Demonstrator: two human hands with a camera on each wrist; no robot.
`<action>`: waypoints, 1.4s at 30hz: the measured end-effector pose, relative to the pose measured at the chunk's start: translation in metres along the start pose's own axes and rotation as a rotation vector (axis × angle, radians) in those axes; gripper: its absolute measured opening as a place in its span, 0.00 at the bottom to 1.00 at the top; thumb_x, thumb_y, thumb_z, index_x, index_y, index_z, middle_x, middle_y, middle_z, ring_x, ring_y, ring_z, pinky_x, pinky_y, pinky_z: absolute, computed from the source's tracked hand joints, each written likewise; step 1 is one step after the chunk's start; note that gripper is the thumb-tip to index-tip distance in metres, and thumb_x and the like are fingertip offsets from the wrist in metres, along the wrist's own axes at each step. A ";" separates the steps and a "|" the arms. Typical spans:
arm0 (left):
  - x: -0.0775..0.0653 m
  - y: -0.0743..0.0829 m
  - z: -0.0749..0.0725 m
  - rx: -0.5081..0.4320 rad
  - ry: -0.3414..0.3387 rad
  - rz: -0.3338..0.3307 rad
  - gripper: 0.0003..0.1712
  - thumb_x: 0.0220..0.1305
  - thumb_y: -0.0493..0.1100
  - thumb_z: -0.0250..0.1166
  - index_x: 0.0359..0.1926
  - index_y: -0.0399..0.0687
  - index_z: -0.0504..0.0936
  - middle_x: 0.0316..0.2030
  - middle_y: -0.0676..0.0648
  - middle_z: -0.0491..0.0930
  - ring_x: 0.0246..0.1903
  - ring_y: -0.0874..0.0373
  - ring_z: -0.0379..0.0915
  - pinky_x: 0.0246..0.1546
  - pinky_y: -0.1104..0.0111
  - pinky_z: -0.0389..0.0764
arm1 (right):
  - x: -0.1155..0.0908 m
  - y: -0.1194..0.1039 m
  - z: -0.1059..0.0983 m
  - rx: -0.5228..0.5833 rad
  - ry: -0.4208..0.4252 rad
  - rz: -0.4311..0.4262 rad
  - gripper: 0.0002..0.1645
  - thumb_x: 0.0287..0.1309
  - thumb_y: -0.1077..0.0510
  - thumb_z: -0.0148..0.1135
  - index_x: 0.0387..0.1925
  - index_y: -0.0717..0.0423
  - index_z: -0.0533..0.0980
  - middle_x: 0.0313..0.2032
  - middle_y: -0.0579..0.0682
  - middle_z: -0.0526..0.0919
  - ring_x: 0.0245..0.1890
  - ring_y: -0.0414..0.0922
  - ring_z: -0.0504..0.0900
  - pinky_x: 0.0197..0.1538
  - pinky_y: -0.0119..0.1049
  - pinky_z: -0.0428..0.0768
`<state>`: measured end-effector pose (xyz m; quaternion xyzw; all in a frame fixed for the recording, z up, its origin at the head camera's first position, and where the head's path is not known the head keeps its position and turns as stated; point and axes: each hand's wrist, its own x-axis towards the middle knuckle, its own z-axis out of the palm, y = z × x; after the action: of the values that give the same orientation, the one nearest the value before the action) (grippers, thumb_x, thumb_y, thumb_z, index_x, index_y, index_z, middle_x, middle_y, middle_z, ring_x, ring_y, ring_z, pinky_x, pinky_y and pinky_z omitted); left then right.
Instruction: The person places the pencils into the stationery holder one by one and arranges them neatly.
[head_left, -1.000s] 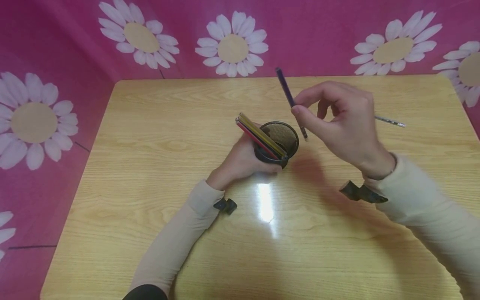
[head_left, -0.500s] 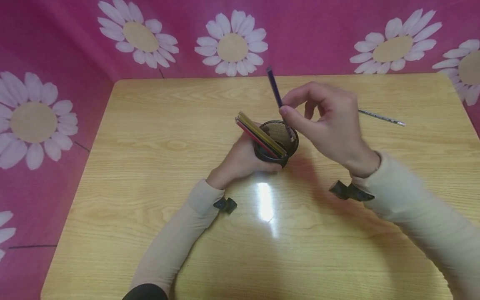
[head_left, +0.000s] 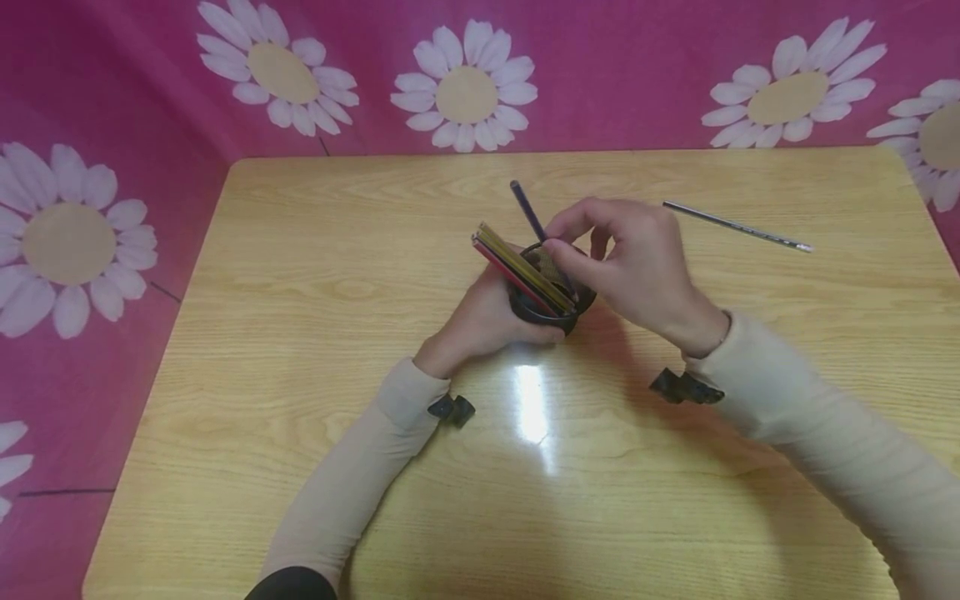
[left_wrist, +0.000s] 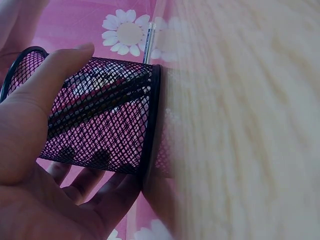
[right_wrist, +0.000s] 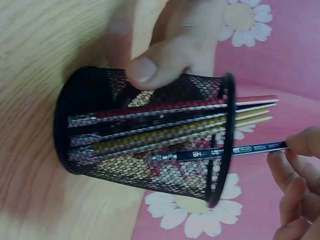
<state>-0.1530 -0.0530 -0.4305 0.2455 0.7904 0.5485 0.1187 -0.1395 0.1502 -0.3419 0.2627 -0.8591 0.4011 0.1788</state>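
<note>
My left hand (head_left: 487, 321) grips a black mesh pencil cup (left_wrist: 107, 112) around its side, thumb on one side and fingers on the other. Inside it several pencils (right_wrist: 175, 120), red, dark and yellow, lean together with their eraser ends at the bottom. My right hand (head_left: 630, 262) pinches a dark blue pencil (head_left: 527, 208) between thumb and index finger. In the right wrist view that pencil's eraser end is inside the cup, partway down, and the fingers are just outside the rim.
A grey patterned pencil (head_left: 738, 225) with a white eraser lies on the wooden table (head_left: 262, 350) to the right, behind my right hand. A pink cloth (head_left: 615, 75) with white daisies stands behind the table and at its left.
My right hand has moved left and down, bringing the dark blue pencil from beside the cup into its mouth. More of the grey pencil shows. The left hand and cup have stayed still.
</note>
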 end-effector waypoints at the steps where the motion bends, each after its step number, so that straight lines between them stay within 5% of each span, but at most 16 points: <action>1: 0.000 0.000 0.000 -0.002 -0.002 0.006 0.55 0.43 0.38 0.92 0.72 0.43 0.73 0.58 0.47 0.82 0.58 0.58 0.78 0.69 0.68 0.71 | 0.000 0.000 0.001 -0.005 -0.006 0.008 0.04 0.64 0.64 0.76 0.40 0.58 0.91 0.34 0.47 0.92 0.25 0.39 0.76 0.29 0.28 0.68; 28: 0.001 -0.001 -0.001 -0.082 -0.021 0.024 0.49 0.45 0.35 0.90 0.69 0.40 0.77 0.59 0.47 0.84 0.58 0.58 0.79 0.69 0.68 0.71 | -0.001 0.010 0.025 -0.131 -0.207 0.101 0.03 0.66 0.60 0.76 0.40 0.56 0.90 0.31 0.48 0.91 0.23 0.42 0.79 0.29 0.40 0.71; 42: 0.002 -0.002 0.000 -0.058 -0.014 0.030 0.49 0.45 0.34 0.90 0.68 0.41 0.77 0.59 0.48 0.84 0.58 0.59 0.79 0.69 0.68 0.71 | -0.002 0.011 0.025 -0.129 -0.213 0.095 0.04 0.64 0.60 0.77 0.40 0.55 0.90 0.31 0.47 0.91 0.24 0.41 0.80 0.29 0.41 0.73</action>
<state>-0.1555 -0.0524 -0.4322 0.2576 0.7697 0.5711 0.1232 -0.1471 0.1369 -0.3652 0.2507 -0.9087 0.3229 0.0842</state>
